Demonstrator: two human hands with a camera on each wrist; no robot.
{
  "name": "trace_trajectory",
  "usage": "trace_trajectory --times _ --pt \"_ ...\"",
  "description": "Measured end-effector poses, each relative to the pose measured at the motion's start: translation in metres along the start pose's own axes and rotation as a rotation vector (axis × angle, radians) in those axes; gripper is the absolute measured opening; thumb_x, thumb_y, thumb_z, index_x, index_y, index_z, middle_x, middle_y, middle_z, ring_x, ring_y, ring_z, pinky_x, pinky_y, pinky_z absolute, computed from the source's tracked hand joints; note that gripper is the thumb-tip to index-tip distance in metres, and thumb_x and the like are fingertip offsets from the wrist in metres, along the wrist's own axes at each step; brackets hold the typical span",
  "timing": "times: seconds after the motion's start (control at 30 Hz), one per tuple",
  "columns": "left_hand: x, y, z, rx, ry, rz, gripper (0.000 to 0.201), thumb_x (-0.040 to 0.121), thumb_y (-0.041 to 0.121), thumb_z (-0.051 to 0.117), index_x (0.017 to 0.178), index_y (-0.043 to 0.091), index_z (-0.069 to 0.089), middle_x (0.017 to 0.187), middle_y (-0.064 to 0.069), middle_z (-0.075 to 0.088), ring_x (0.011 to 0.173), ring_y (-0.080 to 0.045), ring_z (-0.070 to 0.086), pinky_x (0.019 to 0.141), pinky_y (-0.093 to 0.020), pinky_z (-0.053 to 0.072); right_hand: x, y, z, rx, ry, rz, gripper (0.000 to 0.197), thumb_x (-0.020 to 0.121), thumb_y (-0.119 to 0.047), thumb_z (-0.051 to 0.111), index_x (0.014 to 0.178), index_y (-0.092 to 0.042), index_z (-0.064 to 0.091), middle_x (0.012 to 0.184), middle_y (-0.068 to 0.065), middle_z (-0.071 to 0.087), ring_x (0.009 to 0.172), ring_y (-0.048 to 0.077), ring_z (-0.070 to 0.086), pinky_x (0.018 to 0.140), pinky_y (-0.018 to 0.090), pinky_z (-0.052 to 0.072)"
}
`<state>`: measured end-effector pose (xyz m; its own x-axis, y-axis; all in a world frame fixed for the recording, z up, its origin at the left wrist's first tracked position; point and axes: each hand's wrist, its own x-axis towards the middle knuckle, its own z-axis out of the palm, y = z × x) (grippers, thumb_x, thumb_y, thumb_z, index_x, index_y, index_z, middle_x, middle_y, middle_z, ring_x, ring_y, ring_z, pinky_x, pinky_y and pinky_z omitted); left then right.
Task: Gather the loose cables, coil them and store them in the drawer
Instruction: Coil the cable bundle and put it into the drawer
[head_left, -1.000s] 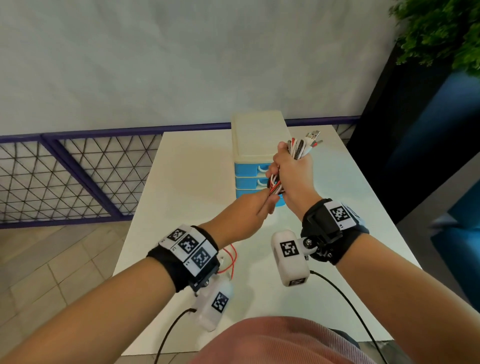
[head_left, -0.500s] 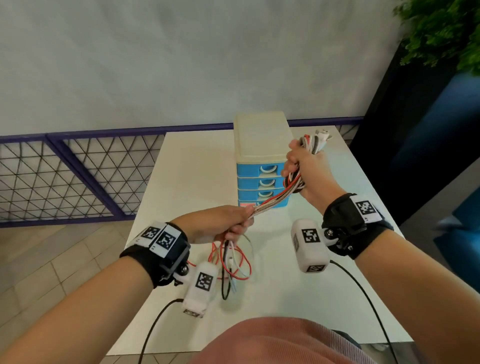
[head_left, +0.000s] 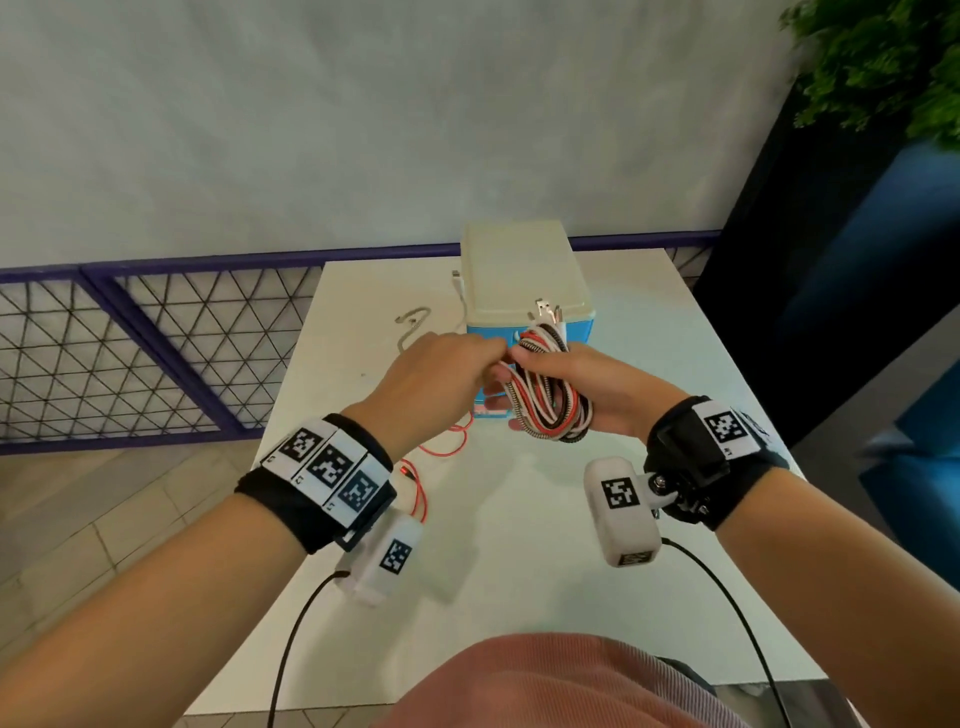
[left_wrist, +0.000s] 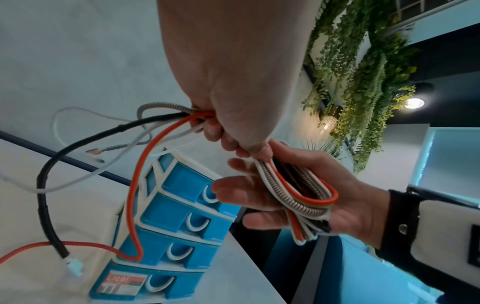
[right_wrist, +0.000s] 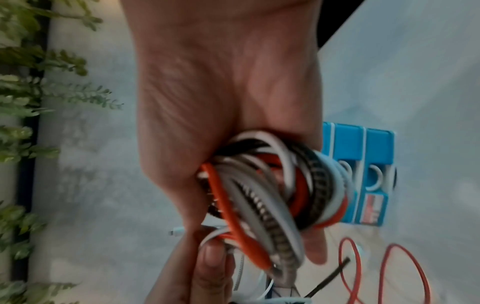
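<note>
A bundle of red, white, black and braided cables is looped into a coil across my right hand, whose thumb clamps it just in front of the blue drawer unit. My left hand meets the right one and pinches the trailing strands at the coil's top. The loose tails hang from the left hand to the white table: a red one, a braided one and a white one. The right wrist view shows the coil blurred in my palm. All the drawers are closed.
The drawer unit stands at the table's far middle, close to the wall. A purple mesh railing runs along the left, below the table's level. A dark panel and green plants stand to the right. The wrist cameras' black leads hang near the front edge.
My left hand, which had drawn the cables down and to the left, has come back up to the right hand. The right hand has dropped lower and now has a fuller coil across it.
</note>
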<state>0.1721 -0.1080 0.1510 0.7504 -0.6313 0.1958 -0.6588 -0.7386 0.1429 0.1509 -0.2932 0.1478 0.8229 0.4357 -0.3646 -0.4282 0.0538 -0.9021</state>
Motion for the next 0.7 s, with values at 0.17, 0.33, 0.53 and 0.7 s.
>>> trace_trajectory --times 0.17,0.33,0.53,0.7 --pt "0.002 0.005 -0.001 -0.079 -0.042 -0.024 0.016 0.093 0.018 0.043 0.077 0.021 0.042 0.067 0.008 0.046 0.064 -0.016 0.049 0.058 -0.027 0.036 -0.002 0.006 0.008 0.179 -0.176 0.044 0.027 0.089 -0.033 0.053 0.103 -0.010 0.053 0.102 0.016 0.069 0.100 0.029 0.069 0.085 0.041 0.057" --pt "0.001 0.002 -0.002 -0.320 -0.135 -0.112 0.017 0.096 0.024 0.047 0.087 0.010 0.053 0.076 -0.003 0.058 0.073 -0.023 0.057 0.066 -0.036 0.045 0.000 0.015 0.011 0.173 -0.097 -0.012 0.008 0.094 -0.017 0.055 0.095 -0.010 0.056 0.066 0.001 0.055 0.057 0.012 0.057 0.060 0.029 0.054" --pt "-0.003 -0.008 -0.007 -1.071 -0.501 -0.405 0.023 0.095 0.038 0.052 0.097 0.016 0.058 0.053 0.005 0.040 0.043 -0.009 0.034 0.049 -0.021 0.041 0.002 0.015 0.006 0.021 -0.082 -0.061 0.031 0.093 -0.019 0.059 0.121 -0.008 0.052 0.065 0.000 0.047 0.051 0.010 0.047 0.056 0.026 0.048" --pt "-0.015 -0.019 -0.006 -1.360 -0.688 -0.503 0.053 0.085 0.067 0.030 0.071 0.019 0.045 0.045 0.010 0.024 0.037 -0.006 0.019 0.044 -0.019 0.028 0.004 0.012 -0.005 0.071 -0.019 -0.099 0.035 0.088 -0.022 0.061 0.119 -0.007 0.055 0.066 0.002 0.051 0.052 0.011 0.050 0.055 0.026 0.049"
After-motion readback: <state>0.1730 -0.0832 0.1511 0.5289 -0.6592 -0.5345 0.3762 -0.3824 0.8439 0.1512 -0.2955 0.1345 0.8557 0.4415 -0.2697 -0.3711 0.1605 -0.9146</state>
